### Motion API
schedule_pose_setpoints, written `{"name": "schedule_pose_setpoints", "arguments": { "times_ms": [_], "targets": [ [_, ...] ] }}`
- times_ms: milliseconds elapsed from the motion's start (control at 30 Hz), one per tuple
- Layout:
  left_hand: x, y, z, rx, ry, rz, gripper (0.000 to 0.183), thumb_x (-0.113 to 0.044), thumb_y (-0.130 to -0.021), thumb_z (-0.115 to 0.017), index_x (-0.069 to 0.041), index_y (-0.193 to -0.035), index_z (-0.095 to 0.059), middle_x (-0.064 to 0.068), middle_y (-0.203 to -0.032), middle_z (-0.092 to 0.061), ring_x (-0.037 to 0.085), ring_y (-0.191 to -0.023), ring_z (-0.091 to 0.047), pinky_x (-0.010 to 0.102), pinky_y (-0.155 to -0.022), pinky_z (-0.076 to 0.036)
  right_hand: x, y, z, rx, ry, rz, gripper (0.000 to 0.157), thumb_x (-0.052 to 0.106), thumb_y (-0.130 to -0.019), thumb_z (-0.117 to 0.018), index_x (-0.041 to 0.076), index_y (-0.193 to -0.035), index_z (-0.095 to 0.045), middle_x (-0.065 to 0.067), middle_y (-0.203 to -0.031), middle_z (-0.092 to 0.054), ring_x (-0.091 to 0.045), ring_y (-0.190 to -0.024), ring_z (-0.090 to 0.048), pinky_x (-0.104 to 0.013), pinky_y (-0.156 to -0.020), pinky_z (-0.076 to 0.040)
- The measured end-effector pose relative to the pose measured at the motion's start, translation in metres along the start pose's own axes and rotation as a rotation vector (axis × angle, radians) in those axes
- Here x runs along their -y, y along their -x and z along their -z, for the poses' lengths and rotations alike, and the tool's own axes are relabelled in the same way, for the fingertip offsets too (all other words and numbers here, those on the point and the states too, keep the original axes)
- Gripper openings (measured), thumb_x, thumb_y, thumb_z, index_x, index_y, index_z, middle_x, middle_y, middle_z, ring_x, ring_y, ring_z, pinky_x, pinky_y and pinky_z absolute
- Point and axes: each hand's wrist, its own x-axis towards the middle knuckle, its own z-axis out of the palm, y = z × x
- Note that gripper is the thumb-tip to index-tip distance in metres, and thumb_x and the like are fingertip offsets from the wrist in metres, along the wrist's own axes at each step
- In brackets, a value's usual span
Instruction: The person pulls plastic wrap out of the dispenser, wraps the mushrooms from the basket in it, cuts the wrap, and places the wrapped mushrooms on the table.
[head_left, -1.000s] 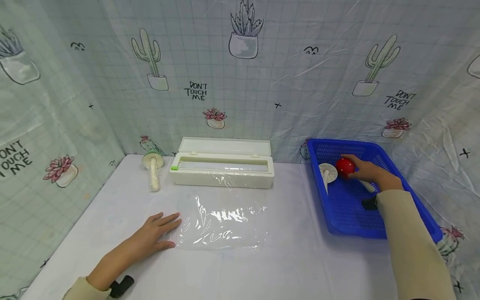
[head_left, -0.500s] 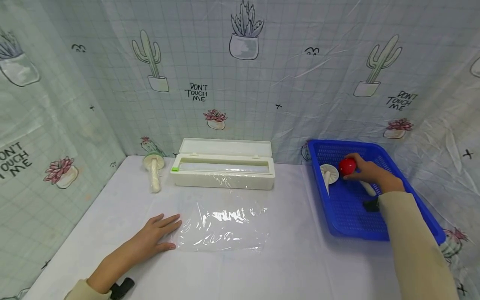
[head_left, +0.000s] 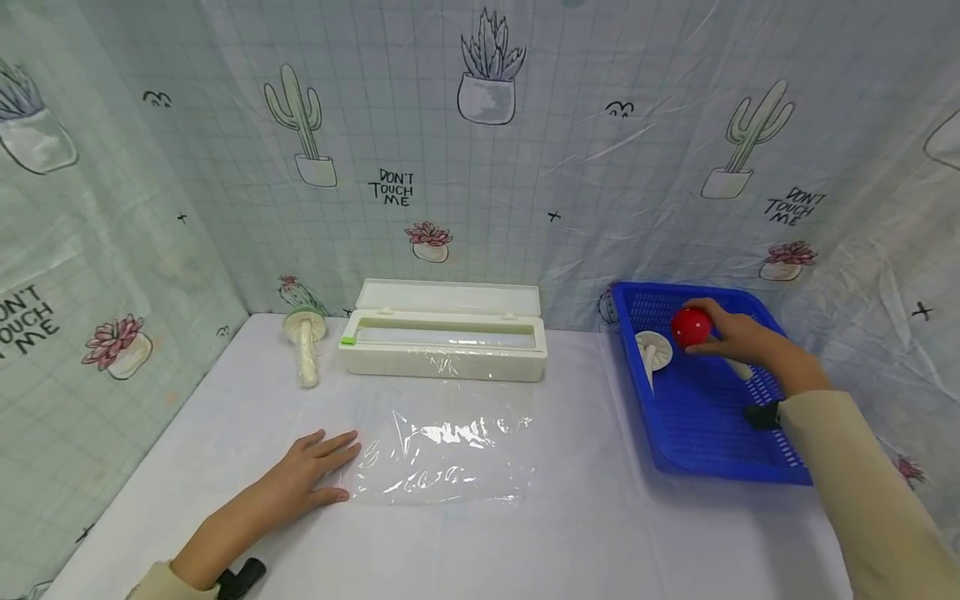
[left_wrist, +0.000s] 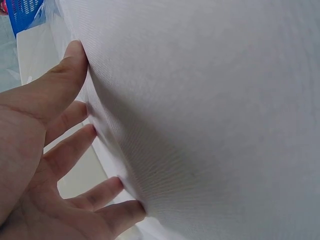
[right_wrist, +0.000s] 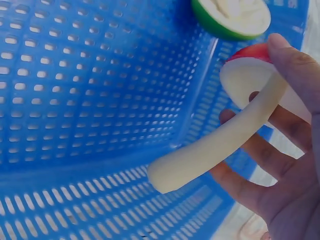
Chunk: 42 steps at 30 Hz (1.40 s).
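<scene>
My right hand [head_left: 738, 337] grips a toy mushroom by its red, white-dotted cap [head_left: 691, 327] over the blue basket. In the right wrist view its cream stem [right_wrist: 215, 140] slants down to the left, with thumb and fingers around the cap. A second mushroom [head_left: 654, 351] lies in the basket, pale underside up; the right wrist view shows its green cap edge [right_wrist: 220, 25]. My left hand [head_left: 303, 475] lies with spread fingers on the left edge of a sheet of clear plastic film [head_left: 442, 454]. In the left wrist view the fingertips [left_wrist: 132, 207] press the white tablecloth.
A white film dispenser box [head_left: 442, 365] with its lid raised stands behind the film. Another toy mushroom [head_left: 306, 350] lies to its left, its stem shiny. The blue basket's rim [head_left: 645, 417] borders the right side of the white table [head_left: 585, 533]. A patterned cloth [head_left: 555, 150] hangs behind.
My right hand has lifted the red-capped mushroom slightly within the basket, and the right forearm has swung outward to the right. The left hand and the film have stayed in place.
</scene>
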Motion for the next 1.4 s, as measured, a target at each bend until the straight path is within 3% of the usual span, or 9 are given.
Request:
{"name": "schedule_pose_setpoints", "arguments": {
  "times_ms": [233,500,667,933,1233,1400],
  "targets": [
    [0.000,0.001,0.000,0.003,0.003,0.002,0.068,-0.037,-0.084,-0.080,-0.003,-0.140,-0.060,0.018,-0.150,-0.051,0.062,-0.132,-0.041,0.070,-0.108,-0.033,0.017,0.001,0.005,-0.025,0.019,0.081,0.075,0.032,-0.092,-0.078,0.007,-0.146,-0.032,-0.028,-0.117,-0.063,-0.032,-0.089,-0.063,-0.056,-0.080,-0.055],
    [0.001,0.000,0.001,0.018,-0.008,0.017,0.071,-0.042,-0.084,-0.078,-0.005,-0.141,-0.060,0.017,-0.151,-0.051,0.063,-0.131,-0.040,0.071,-0.106,-0.035,0.033,0.008,0.007,-0.020,0.019,0.095,0.074,0.027,-0.093,-0.077,0.010,-0.148,-0.032,-0.028,-0.125,-0.061,-0.039,-0.099,-0.065,-0.060,-0.085,-0.055],
    [-0.001,0.000,0.001,0.005,-0.012,0.000,0.069,-0.038,-0.084,-0.080,-0.003,-0.140,-0.060,0.018,-0.149,-0.052,0.063,-0.131,-0.041,0.070,-0.107,-0.035,0.039,0.011,0.008,-0.029,0.029,0.106,0.074,0.021,-0.092,-0.078,0.010,-0.149,-0.031,-0.029,-0.126,-0.061,-0.042,-0.103,-0.065,-0.061,-0.087,-0.055],
    [0.000,0.001,0.000,-0.017,-0.017,-0.026,0.067,-0.035,-0.084,-0.080,-0.001,-0.139,-0.061,0.019,-0.148,-0.053,0.062,-0.130,-0.043,0.069,-0.107,-0.035,0.052,0.018,0.013,-0.050,0.038,0.123,0.077,0.026,-0.091,-0.079,0.016,-0.150,-0.029,-0.027,-0.129,-0.060,-0.044,-0.106,-0.065,-0.061,-0.088,-0.056],
    [-0.001,0.001,0.000,-0.032,-0.017,-0.043,0.068,-0.038,-0.084,-0.080,-0.001,-0.138,-0.061,0.019,-0.147,-0.054,0.062,-0.129,-0.044,0.069,-0.107,-0.035,0.074,0.027,0.017,-0.078,0.053,0.166,0.078,0.018,-0.089,-0.082,0.016,-0.148,-0.032,-0.029,-0.130,-0.060,-0.046,-0.106,-0.065,-0.062,-0.086,-0.057],
    [0.000,0.001,0.000,-0.028,-0.013,-0.030,0.068,-0.038,-0.085,-0.079,-0.001,-0.138,-0.061,0.019,-0.148,-0.053,0.063,-0.129,-0.043,0.070,-0.107,-0.035,0.086,0.029,0.016,-0.087,0.073,0.220,0.077,0.016,-0.086,-0.084,0.015,-0.146,-0.035,-0.025,-0.126,-0.063,-0.040,-0.101,-0.068,-0.055,-0.081,-0.060]
  ]
}}
